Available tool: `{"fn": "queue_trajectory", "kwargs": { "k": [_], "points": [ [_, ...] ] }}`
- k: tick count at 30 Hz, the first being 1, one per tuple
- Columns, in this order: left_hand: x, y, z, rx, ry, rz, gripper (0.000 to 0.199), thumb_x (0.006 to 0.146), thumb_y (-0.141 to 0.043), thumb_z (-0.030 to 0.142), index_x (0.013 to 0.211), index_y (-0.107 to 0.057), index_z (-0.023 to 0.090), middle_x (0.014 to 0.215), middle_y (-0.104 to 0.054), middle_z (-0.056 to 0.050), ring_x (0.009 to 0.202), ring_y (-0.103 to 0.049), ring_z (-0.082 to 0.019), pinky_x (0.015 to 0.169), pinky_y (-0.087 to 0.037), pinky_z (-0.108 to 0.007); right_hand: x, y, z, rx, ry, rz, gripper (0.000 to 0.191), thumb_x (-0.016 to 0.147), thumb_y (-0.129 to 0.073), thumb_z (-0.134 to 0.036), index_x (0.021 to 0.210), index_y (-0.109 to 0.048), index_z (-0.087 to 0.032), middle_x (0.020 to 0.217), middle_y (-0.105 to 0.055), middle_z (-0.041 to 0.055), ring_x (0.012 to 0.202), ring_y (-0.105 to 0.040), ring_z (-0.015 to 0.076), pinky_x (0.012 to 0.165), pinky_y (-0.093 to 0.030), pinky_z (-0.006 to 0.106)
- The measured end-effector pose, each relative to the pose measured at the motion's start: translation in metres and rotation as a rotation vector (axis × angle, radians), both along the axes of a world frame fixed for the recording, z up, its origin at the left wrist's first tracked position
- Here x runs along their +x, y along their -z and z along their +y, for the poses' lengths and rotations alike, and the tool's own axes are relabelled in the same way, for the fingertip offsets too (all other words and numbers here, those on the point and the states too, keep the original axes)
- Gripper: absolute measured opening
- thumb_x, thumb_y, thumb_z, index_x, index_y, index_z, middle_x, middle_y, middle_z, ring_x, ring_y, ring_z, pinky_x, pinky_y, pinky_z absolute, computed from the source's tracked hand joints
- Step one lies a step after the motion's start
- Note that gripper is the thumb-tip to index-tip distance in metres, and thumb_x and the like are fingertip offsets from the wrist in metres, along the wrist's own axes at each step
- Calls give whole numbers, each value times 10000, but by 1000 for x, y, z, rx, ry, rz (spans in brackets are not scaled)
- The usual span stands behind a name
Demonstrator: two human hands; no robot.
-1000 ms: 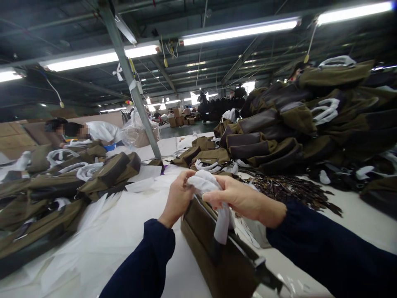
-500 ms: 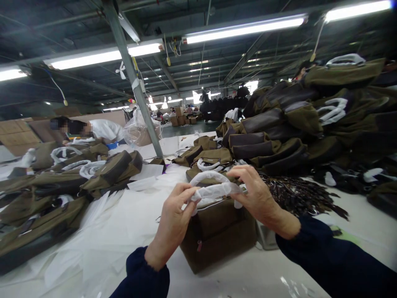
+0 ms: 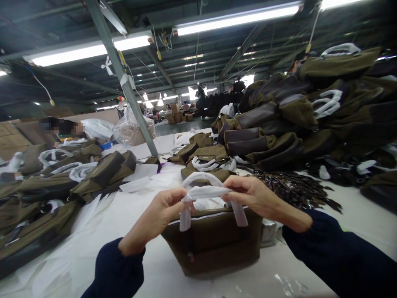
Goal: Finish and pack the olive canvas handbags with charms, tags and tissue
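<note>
An olive-brown handbag (image 3: 220, 240) stands upright on the white table in front of me, its silver zip running along the top edge. Two handles rise from it, wrapped in white paper. My left hand (image 3: 159, 211) pinches the left end of the nearer handle (image 3: 206, 192), thumb and fingers pressed together. At that handle's right end my right hand (image 3: 256, 195) grips the wrapping in the same way. White wrap ends hang down over the bag's front below both hands. The far handle (image 3: 203, 178) arches up behind, untouched.
More olive bags (image 3: 102, 171) lie at the left by loose white sheets (image 3: 89, 231). A tall heap of bags (image 3: 279, 111) fills the right, with dark brown straps or tassels (image 3: 288, 186) below it. A metal post (image 3: 124, 78) rises behind. Another person (image 3: 72, 126) bends over at the far left.
My hands have moved slightly apart and lower on the near handle. The handbag now shows more of its zip and front, and white wrap ends hang straight down.
</note>
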State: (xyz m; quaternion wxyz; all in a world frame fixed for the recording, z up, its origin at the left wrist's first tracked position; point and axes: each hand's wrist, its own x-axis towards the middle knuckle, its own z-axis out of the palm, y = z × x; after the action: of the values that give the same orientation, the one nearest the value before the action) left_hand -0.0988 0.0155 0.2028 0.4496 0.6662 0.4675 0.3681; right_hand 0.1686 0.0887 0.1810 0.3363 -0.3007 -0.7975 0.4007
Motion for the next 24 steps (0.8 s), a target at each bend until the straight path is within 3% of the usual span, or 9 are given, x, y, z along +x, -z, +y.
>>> {"fn": "queue_trajectory", "kwargs": {
  "k": [4,7,12,15,18,20,24],
  "points": [
    [-13,-11,2,-291,334,29,337,893,-585,454,995,-741,174,747,-715,-74,639,-630,-179,671,-478,-296,7,-13,6,-345,-288,-61,293,846,-686,-438,904,-687,-150,834,-706,40,715,-594,148,615,-425,230],
    [-28,-1,6,-410,436,16,408,838,-621,516,939,-781,154,697,-717,-99,533,-597,-164,594,-461,-289,17,-19,8,-461,-413,-66,349,856,-669,-477,905,-707,-134,898,-706,64,766,-622,165,702,-473,260],
    [-43,23,5,-435,335,-96,514,716,-703,597,911,-785,129,691,-710,-117,565,-621,-200,532,-484,-291,25,-7,10,-427,-461,-50,470,926,-544,-543,735,-657,-129,701,-614,24,683,-582,142,734,-481,271],
    [-41,20,-6,-356,321,-108,497,809,-621,585,948,-776,133,795,-731,-135,734,-688,-250,746,-533,-361,20,1,8,-463,-366,-27,530,941,-467,-603,698,-592,-149,576,-557,-10,590,-572,136,669,-504,275],
    [-36,7,-13,-228,216,-36,388,905,-552,492,943,-747,159,910,-721,-116,900,-675,-251,871,-508,-365,13,-2,6,-480,-267,21,412,911,-545,-578,825,-535,-175,665,-615,-14,585,-618,142,553,-496,247],
    [-33,1,-10,-149,77,-8,305,910,-568,450,942,-696,175,910,-681,-73,843,-650,-205,762,-534,-317,10,-8,6,-476,-244,20,342,884,-624,-512,951,-502,-200,757,-630,-29,563,-627,126,481,-455,211],
    [-28,1,12,38,-119,18,283,829,-690,390,1003,-584,194,871,-591,-1,688,-555,-122,582,-487,-227,4,-17,15,-389,-209,-39,375,883,-657,-408,1150,-452,-243,697,-563,-87,528,-607,94,446,-400,171]
  ]
}}
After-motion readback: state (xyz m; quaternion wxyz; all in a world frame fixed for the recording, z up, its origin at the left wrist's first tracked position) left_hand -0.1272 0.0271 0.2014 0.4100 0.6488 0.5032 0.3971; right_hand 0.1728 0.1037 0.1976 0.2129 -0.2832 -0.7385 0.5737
